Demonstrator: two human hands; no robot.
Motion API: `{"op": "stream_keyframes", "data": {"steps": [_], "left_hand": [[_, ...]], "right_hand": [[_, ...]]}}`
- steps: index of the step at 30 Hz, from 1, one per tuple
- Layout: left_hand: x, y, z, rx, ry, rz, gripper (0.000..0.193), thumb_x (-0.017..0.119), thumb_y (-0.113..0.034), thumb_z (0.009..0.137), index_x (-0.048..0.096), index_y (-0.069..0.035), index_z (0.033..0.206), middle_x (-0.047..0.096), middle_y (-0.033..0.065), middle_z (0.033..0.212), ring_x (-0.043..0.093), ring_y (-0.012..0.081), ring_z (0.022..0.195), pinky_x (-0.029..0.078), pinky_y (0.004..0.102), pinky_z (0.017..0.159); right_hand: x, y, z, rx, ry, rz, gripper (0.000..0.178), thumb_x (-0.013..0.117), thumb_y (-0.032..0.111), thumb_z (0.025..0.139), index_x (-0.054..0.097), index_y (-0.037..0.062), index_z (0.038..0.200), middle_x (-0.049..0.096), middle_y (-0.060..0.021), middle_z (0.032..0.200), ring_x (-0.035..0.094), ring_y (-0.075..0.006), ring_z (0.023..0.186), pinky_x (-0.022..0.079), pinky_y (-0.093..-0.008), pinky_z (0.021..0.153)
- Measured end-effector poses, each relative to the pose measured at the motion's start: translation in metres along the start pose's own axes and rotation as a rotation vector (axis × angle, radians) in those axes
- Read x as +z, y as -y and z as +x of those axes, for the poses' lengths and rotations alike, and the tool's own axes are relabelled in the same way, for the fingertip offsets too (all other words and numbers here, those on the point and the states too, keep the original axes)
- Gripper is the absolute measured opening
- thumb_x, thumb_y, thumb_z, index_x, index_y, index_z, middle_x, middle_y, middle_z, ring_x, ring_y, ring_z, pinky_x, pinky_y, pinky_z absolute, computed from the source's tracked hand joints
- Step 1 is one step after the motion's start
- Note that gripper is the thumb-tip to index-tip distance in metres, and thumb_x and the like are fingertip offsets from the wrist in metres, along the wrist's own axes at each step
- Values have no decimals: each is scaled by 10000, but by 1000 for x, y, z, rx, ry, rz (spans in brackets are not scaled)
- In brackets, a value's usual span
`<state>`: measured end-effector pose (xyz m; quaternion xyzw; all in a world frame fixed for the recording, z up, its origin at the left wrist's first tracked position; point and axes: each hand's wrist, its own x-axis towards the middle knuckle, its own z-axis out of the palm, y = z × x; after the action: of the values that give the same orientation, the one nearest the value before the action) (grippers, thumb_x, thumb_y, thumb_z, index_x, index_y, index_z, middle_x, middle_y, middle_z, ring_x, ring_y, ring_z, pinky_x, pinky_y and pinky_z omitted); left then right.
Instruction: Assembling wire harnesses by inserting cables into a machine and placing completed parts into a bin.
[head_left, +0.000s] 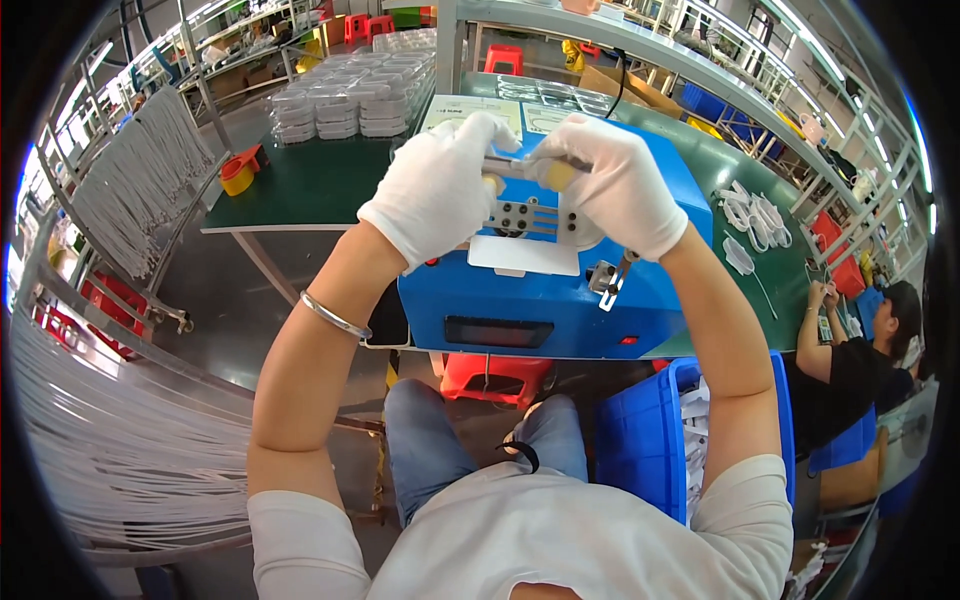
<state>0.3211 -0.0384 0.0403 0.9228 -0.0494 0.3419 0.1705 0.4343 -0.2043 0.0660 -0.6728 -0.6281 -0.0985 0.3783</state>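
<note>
Both my hands are in white gloves, above the front of a blue machine. My left hand is closed, its fingertips bent in beside a small metal bar. On the bar's other side my right hand is closed too, thumb and fingers pinched together by a yellowish roller-like part. Whatever the fingers hold is hidden by the gloves. Just below sit a slotted metal bracket with screws and a white plate. A dark display is set in the machine's lower front.
A blue crate of white pieces stands by my right arm. Stacked clear trays and a yellow-and-red tape dispenser are on the green table. White cables lie at right, near a co-worker. Racks of hanging cords line the left.
</note>
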Motion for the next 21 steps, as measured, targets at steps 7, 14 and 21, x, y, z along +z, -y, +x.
{"op": "stream_keyframes", "data": {"steps": [7,14,21], "left_hand": [[-2,-2,0,-60,-28,-31,268,598,-19,750,557,-62,1011,648,162,862,637,317,791,510,376,731],[2,2,-1,35,-86,20,140,619,-62,753,572,-50,884,642,164,802,623,346,764,498,412,688],[0,1,-1,47,-97,-35,185,662,-8,731,574,-41,890,616,117,758,605,292,701,485,351,668]], "right_hand": [[2,6,-4,-253,-8,-434,184,591,-77,716,613,21,870,553,-93,784,573,-227,712,467,-266,647],[-7,7,4,38,81,-175,174,558,-35,742,614,64,874,602,-66,825,623,-157,733,485,-263,636],[0,-3,19,445,298,242,310,635,349,877,567,48,843,619,-49,765,571,-79,610,521,-244,625]]}}
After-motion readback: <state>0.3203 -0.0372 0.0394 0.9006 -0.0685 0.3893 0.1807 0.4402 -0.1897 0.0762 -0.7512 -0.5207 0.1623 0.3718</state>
